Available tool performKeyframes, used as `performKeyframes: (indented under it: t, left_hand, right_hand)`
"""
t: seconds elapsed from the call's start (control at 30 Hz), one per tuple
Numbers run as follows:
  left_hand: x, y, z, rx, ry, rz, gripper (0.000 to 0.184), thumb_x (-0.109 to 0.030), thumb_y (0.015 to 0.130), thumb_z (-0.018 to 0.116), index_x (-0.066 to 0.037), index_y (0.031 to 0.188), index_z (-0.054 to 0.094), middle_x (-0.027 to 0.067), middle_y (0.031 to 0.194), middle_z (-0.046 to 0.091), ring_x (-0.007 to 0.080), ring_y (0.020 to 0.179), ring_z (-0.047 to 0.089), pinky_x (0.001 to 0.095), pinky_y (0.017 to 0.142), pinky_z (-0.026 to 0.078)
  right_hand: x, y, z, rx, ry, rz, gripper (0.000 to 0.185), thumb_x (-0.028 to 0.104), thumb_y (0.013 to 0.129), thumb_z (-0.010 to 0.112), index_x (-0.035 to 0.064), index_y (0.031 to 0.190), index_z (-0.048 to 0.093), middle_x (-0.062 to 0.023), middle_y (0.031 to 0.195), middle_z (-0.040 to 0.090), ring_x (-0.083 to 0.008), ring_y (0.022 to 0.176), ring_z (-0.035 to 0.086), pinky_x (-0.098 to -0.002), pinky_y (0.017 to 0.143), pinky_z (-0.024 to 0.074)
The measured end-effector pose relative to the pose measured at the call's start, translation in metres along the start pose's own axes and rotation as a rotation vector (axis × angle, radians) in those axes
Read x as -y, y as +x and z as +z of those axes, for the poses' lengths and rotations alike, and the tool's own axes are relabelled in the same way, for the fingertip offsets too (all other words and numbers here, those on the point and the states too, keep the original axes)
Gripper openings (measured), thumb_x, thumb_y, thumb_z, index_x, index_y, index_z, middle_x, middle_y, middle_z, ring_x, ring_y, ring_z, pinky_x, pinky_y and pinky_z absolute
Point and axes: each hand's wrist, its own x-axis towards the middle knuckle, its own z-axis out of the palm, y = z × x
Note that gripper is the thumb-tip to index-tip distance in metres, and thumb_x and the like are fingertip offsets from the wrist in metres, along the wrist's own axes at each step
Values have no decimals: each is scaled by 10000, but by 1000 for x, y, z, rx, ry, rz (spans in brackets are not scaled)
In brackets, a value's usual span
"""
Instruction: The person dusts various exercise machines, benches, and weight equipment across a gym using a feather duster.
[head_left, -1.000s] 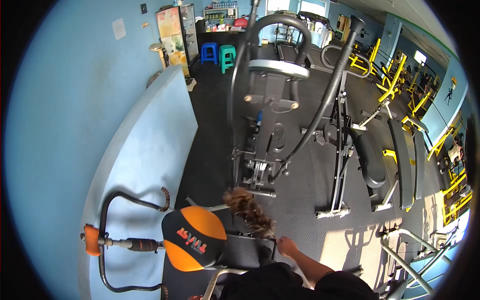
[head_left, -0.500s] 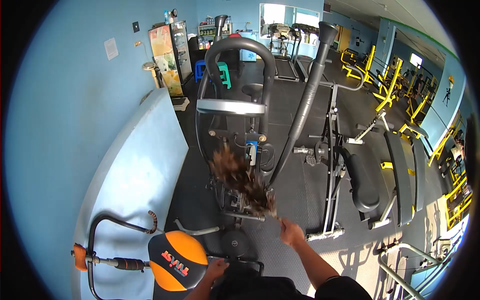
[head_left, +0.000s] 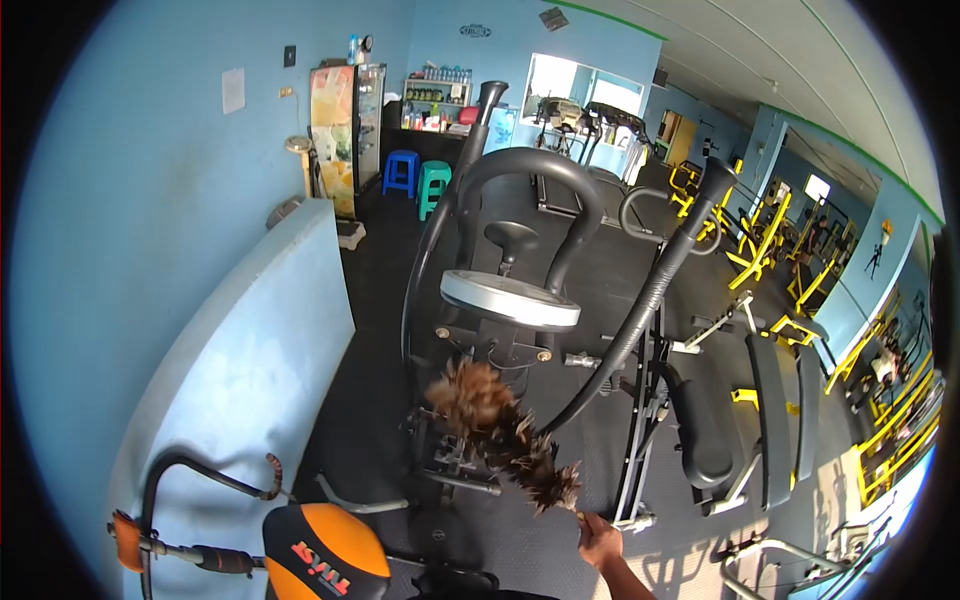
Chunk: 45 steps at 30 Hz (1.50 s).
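My right hand (head_left: 600, 541) is closed around the short handle of a brown feather duster (head_left: 510, 440). The duster slants up and to the left, its feathery head in front of the lower frame of an elliptical trainer (head_left: 510, 297). Whether the feathers touch the machine I cannot tell; their tip is a little blurred. The trainer has a curved black handlebar, two long upright arms and a silver-rimmed console. My left hand is out of view.
An orange and black twist-machine seat (head_left: 325, 550) is at lower left, beside a low blue wall (head_left: 240, 370). Padded benches (head_left: 697, 425) stand on the right, with yellow gym machines behind. Stools (head_left: 401, 173) and a drinks fridge (head_left: 345, 140) are at the back left.
The view has tilted up and shifted, so the trainer sits lower and further right. My left hand has left the view. The duster stays in my right hand, its head still before the trainer's frame.
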Motion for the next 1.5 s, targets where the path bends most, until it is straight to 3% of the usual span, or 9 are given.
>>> performKeyframes:
  t: [0.33, 0.4, 0.6, 0.93, 1.0, 1.07, 1.17, 1.37, 1.5]
  left_hand:
    - [-3, 28, -31, -31, -174, -467, 325, -345, 841, 588, -43, 936, 659, 203, 908, 652, 279, 862, 637, 395, 667, 496]
    - [-43, 44, -60, 26, 677, 230, 323, -286, 921, 427, -86, 1052, 646, 193, 948, 639, 386, 941, 610, 448, 835, 487]
    - [-173, 79, -48, -345, -473, -288, 542, -377, 756, 688, -35, 1165, 592, 188, 1038, 657, 292, 989, 635, 362, 859, 485]
    - [-227, 14, 78, -365, -637, -625, 539, -358, 775, 676, -28, 1191, 582, 150, 1122, 634, 278, 1052, 590, 410, 917, 447]
    - [-165, -12, 124, -297, -339, -250, 530, -351, 784, 671, 5, 1167, 587, 186, 1081, 639, 295, 979, 617, 413, 855, 477]
    - [-237, -55, 78, -259, -687, -869, 513, -351, 779, 680, 1, 1144, 599, 186, 1008, 654, 301, 894, 641, 400, 761, 508]
    - [-209, -68, 131, -333, -777, -1021, 495, -346, 772, 691, 7, 1109, 607, 181, 917, 659, 295, 802, 646, 394, 676, 516]
    - [-157, -36, 231, -181, -692, -747, 544, -341, 747, 719, 14, 1139, 590, 170, 963, 650, 265, 861, 632, 375, 725, 503]
    - [-256, -38, 175, -501, -787, -599, 560, -284, 781, 706, -52, 1254, 518, 163, 1127, 611, 256, 1058, 588, 339, 879, 474]
  right_hand:
    - [0, 13, -23, -89, 71, -54, 123, 152, 840, 566, 127, 959, 587, -139, 768, 642, -355, 685, 632, -440, 562, 508]
    - [-23, 0, -12, 62, 36, -30, 121, 203, 853, 557, 144, 952, 594, -138, 781, 649, -357, 702, 634, -454, 572, 506]
    - [-53, 14, 28, 364, 13, 112, 173, 306, 880, 516, 165, 947, 590, -171, 809, 658, -406, 759, 632, -522, 659, 495]
    - [-111, 29, 97, 684, 248, 77, 264, 313, 914, 467, 83, 1025, 531, -248, 825, 641, -466, 755, 609, -559, 688, 476]
    - [-124, 37, 95, 729, 200, 88, 271, 318, 921, 455, 81, 1027, 531, -253, 828, 640, -467, 764, 609, -563, 695, 472]
    - [-127, 49, 89, 760, 146, 83, 278, 323, 927, 444, 79, 1029, 531, -259, 830, 638, -468, 772, 609, -568, 702, 467]
    - [-132, 59, 81, 686, 239, 90, 255, 292, 913, 465, 62, 981, 549, -287, 789, 622, -488, 760, 598, -589, 679, 456]
    - [-142, 49, 118, 757, 213, 114, 304, 276, 893, 480, 1, 954, 593, -282, 892, 627, -465, 877, 595, -544, 766, 464]
    - [-143, 19, 114, 729, 307, 77, 306, 264, 897, 485, -19, 939, 594, -280, 884, 627, -464, 879, 591, -527, 752, 461]
